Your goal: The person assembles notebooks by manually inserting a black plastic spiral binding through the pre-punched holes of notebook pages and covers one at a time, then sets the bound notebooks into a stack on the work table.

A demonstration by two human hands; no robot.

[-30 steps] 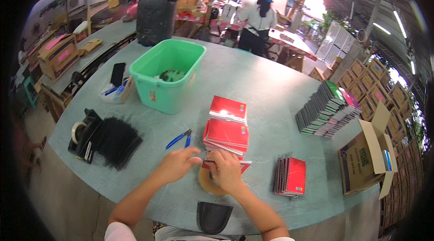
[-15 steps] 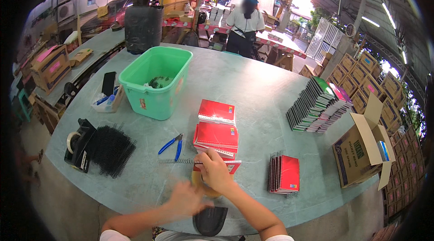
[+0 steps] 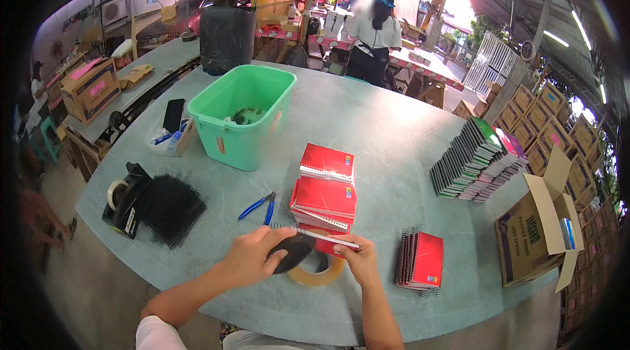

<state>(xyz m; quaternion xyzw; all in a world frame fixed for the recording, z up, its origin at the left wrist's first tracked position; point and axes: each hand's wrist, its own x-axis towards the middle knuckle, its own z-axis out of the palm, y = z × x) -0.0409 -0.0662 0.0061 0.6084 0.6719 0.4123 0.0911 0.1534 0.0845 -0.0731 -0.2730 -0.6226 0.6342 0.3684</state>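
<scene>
My left hand (image 3: 252, 255) grips a black flat piece (image 3: 292, 250) against the near edge of a red notebook (image 3: 331, 242). My right hand (image 3: 356, 259) holds that notebook at its right corner, above a roll of tan tape (image 3: 318, 274) lying flat on the table. Just beyond stand two stacks of red notebooks (image 3: 325, 196) with wire spines. Blue-handled pliers (image 3: 259, 204) lie to the left of the stacks.
A green tub (image 3: 243, 117) stands at mid left. A tape dispenser (image 3: 125, 196) and a heap of black wire coils (image 3: 170, 209) sit at the left edge. Bound red notebooks (image 3: 420, 259), a fanned stack (image 3: 476, 160) and an open carton (image 3: 535, 232) are right. A person stands far back.
My left hand went down to my lap side, then came back up with the black piece to the notebook. My right hand stayed on the notebook.
</scene>
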